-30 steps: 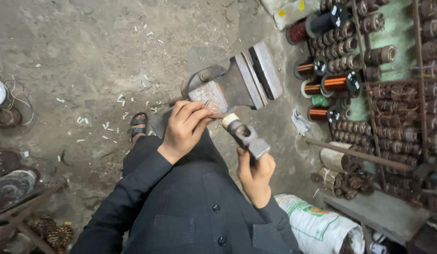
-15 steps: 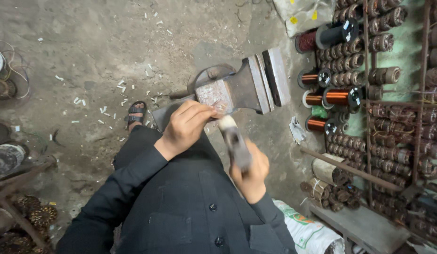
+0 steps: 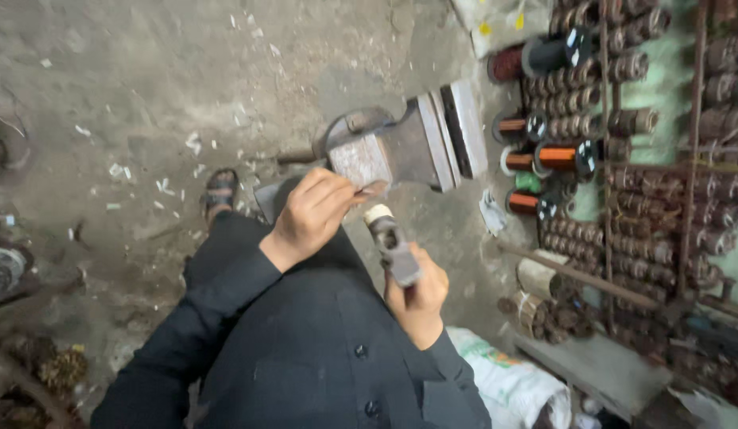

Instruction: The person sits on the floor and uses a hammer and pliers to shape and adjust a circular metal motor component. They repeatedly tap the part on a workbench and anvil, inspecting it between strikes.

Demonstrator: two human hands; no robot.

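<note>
Hammer in the right hand: its fingers are wrapped tight around the handle close under the dark metal head, whose pale, worn striking face points up toward the vise, just short of it. The left hand sits just beside the hammer head, fingers curled and pinched shut on a small flat piece of rusty metal, which pokes out from the fingertips and lies against the lower edge of the vise's flat top. That bench vise is a heavy, grey and rust-spotted one, seen from above, with its thick jaw plates on the right side and a flat anvil-like surface nearer the hands. Both forearms are in dark sleeves, and a dark buttoned garment fills the lower middle of the view. Past the left sleeve a sandalled foot rests on the dusty concrete floor, which is strewn with small white scraps. To the right of the vise lie spools of copper wire with black flanges, close to a rack of rusty round parts in rows against a green surface. Below the right hand a white printed sack lies on the floor.
</note>
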